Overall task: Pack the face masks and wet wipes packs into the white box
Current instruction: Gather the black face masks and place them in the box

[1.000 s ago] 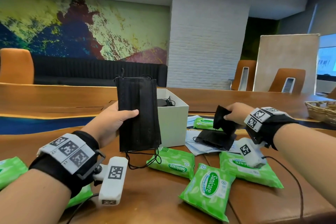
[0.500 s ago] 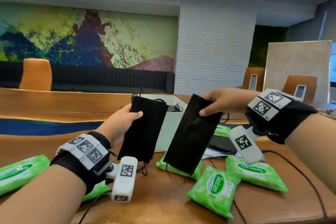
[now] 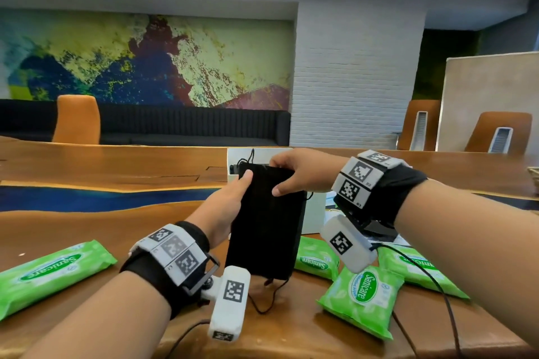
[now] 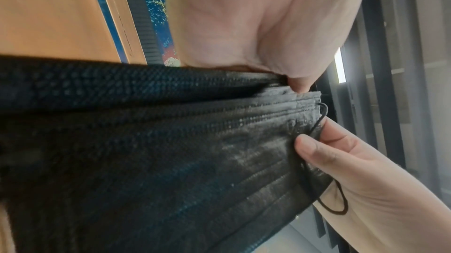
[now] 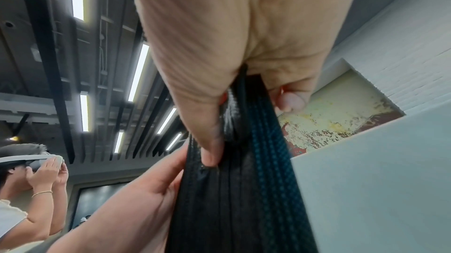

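Note:
A stack of black face masks (image 3: 267, 221) hangs upright in front of the white box (image 3: 313, 214), hiding most of it. My left hand (image 3: 233, 195) grips the stack's left edge, thumb on the front. My right hand (image 3: 294, 175) pinches its top right corner. In the left wrist view the black face masks (image 4: 171, 151) fill the frame, with the right hand's thumb on them. The right wrist view shows the black face masks (image 5: 239, 189) pinched between thumb and fingers beside the white box (image 5: 378, 180). Several green wet wipes packs (image 3: 361, 297) lie on the table.
The wooden table (image 3: 116, 172) carries another wet wipes pack (image 3: 49, 271) at the left. Papers lie behind the right wrist. A wicker basket (image 3: 533, 178) sits at the far right edge. Another person (image 5: 29, 189) stands in the right wrist view. Orange chairs stand behind the table.
My right hand lifted a black mask off the table and brought it left onto the masks in my left hand. Both hands now hold one stack.

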### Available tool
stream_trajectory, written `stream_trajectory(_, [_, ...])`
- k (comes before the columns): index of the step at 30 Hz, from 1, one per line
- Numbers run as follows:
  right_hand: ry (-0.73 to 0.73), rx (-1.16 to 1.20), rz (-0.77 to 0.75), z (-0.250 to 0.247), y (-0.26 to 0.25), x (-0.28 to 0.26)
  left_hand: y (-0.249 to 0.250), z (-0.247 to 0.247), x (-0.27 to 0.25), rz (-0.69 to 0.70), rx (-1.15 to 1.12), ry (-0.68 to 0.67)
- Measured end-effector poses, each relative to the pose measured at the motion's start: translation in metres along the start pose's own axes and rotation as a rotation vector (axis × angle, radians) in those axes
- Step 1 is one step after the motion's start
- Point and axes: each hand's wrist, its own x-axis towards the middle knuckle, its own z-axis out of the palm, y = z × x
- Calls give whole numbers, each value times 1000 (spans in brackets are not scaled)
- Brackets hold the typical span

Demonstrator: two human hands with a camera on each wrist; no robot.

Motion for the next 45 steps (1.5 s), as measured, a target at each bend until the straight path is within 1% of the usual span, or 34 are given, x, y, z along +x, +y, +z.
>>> stream_trajectory(2, [31,-7,-1,6,0,4,-2,-3,-2,9,86,-14])
stream_trajectory(6, [47,43,-41,15,-3,7,-8,-7,-7,132,182,-145])
stream_trajectory(8, [70,46,-74,19,-2,10,-9,-9,-8,145,205,-182])
stream_trajectory(12, [148,62,-142,23,-3,11,-9,-14,-6,114,271,-188])
stream_trajectory(14, [207,56,-128,22,-2,8,-7,-17,-6,114,305,-185])
stream_trajectory(16, [244,59,-83,19,3,4,-5,-21,-6,116,330,-174])
stream_trajectory(18, [210,93,-29,17,8,-1,-3,-25,-7,127,334,-159])
stream_trajectory(21, [66,200,22,19,13,-3,-1,-28,-7,158,297,-132])
stream_trajectory(22, [40,207,22,20,14,-2,-1,-28,-7,163,282,-130])
stream_trajectory(25, [39,169,-26,24,13,0,-1,-26,-8,144,297,-189])
stream_trajectory(27, [10,176,-28,28,11,1,-5,-24,-7,102,334,-230])
stream_trajectory(30, [-16,142,-22,32,8,0,-10,-22,-6,57,373,-238])
stream_trajectory(33, [20,83,-38,30,10,-1,-13,-26,-5,11,441,-227])
stream_trajectory(35, [82,95,-35,24,14,-1,-14,-29,-4,-5,477,-218])
stream_trajectory(36, [133,133,-31,19,17,0,-14,-30,-4,-2,482,-207])
stream_trajectory(38, [248,281,2,10,23,3,-11,-30,-5,42,466,-168])
stream_trajectory(41, [378,645,77,-3,36,7,-6,-32,-1,142,367,-88])
stream_trajectory(43, [440,893,92,-8,43,9,1,-33,0,186,239,-44])
stream_trajectory(45, [505,1096,103,-8,46,11,8,-34,5,222,172,1])
